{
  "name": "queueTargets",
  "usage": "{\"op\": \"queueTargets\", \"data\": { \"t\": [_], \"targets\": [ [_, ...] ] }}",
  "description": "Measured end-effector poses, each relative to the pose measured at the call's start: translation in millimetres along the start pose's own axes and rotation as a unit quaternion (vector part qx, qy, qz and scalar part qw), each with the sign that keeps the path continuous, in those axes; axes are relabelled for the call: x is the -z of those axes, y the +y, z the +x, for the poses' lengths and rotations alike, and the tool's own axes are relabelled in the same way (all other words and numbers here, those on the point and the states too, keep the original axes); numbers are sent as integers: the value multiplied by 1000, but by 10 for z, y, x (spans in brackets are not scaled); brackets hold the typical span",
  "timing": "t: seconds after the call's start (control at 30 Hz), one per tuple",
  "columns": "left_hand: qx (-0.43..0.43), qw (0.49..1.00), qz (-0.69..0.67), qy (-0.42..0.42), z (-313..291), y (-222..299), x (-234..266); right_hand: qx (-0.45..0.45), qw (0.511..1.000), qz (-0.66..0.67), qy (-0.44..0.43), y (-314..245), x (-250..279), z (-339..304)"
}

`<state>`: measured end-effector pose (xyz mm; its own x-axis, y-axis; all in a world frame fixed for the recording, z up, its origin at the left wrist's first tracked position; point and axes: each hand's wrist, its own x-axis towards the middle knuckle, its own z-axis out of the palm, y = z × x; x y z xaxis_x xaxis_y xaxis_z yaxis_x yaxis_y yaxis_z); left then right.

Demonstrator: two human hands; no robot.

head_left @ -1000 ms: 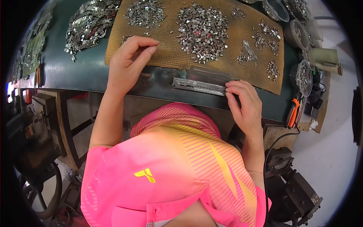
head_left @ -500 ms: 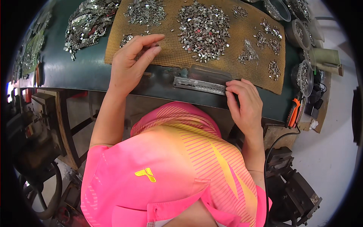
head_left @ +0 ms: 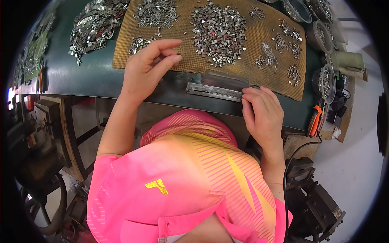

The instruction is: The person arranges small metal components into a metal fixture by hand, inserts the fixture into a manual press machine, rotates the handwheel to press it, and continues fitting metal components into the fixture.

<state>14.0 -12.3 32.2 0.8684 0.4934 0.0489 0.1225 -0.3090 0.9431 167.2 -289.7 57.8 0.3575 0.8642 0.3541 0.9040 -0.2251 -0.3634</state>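
A narrow slotted metal jig (head_left: 214, 91) lies along the table's near edge, a row of small parts seemingly set in its channel. My right hand (head_left: 264, 111) grips its right end, fingers on top and thumb at the near side. To the left, my left hand (head_left: 148, 67) hovers over the mat's near edge. Its index finger reaches out while thumb and middle finger come close together; whatever sits between them is too small to make out. Beyond it lies a little heap of shiny metal pieces (head_left: 139, 44), partly covered by the hand. A large pile of small metal links (head_left: 219, 34) spreads mid-mat.
The brown woven mat (head_left: 186, 60) covers much of the dark green table (head_left: 89, 81). Linked metal strips (head_left: 95, 30) are heaped at the left. Small pins (head_left: 267, 56) and other piles dot the mat's right. Plastic tubs (head_left: 326, 83) and orange-handled pliers (head_left: 314, 121) line the right edge.
My left hand has shifted slightly right, uncovering more of the small heap behind it. My right hand stays at the jig's end with hardly any movement.
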Motion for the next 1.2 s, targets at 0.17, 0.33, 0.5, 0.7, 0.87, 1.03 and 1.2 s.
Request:
{"op": "queueTargets", "data": {
  "t": [0.17, 0.33, 0.5, 0.7, 0.87, 1.03, 1.2],
  "targets": [
    [-51, 997, 58, -8, 18, 83, -104, -13, 998, -64, 9, -142, -24, 12],
    [-189, 974, 120, -21, 34, 135, -230, -17, 1000, -19, -15, -39, 48, 4],
    [-170, 980, 82, -66, -82, 146, -378, -53, 996, 66, 10, -28, -20, -113],
    [-190, 978, 31, -85, -193, 109, -486, -7, 999, 22, 42, 41, -133, -220],
    [-195, 975, 72, -79, -216, 95, -558, -30, 995, 75, 52, 69, -168, -232],
    [-279, 948, 139, -56, -176, 151, -606, -48, 993, 87, 60, 62, -141, -203],
    [-315, 931, 179, -40, -158, 173, -660, -43, 993, 104, 35, 103, -44, -112]
  ]
}}
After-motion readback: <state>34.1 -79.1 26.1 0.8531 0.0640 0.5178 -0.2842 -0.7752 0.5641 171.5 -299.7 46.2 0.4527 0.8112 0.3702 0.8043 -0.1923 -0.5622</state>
